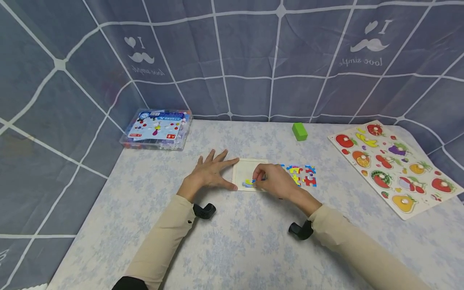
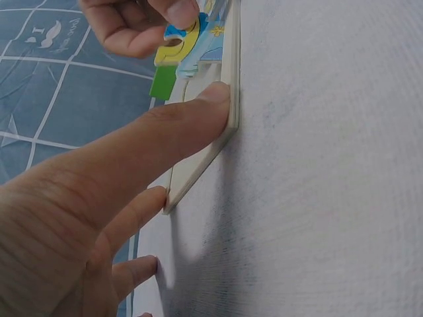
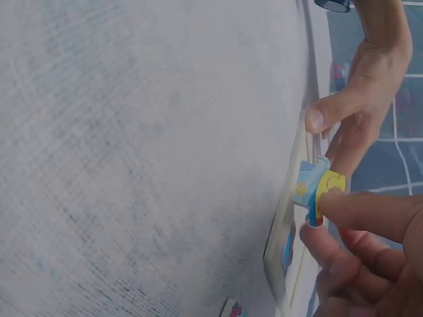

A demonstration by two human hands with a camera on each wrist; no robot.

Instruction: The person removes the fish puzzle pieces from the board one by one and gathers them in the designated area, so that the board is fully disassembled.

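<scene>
A shallow pale wooden puzzle tray (image 1: pixel 243 171) lies flat on the table between the hands. My left hand (image 1: pixel 210 175) is spread at its left side, thumb and index finger touching the rim. Over the tray's lower part, my right hand (image 1: pixel 275 181) pinches a yellow and blue jigsaw piece (image 3: pixel 330 183) between thumb and fingertips. Light-blue jigsaw artwork with a small yellow star shape (image 3: pixel 302 188) shows beside it; I cannot tell whether that is a separate piece. Another blue patch (image 3: pixel 288 249) shows inside the tray. Several colourful jigsaw pieces (image 1: pixel 309 180) lie right of the tray, partly behind my right hand.
A clear plastic box (image 1: pixel 156 129) with a blue printed label stands at the back left. A green block (image 1: pixel 299 131) sits at the back. On the right lies a fruit-picture board (image 1: pixel 398 169). A grey gridded curtain (image 1: pixel 250 60) hangs behind the table.
</scene>
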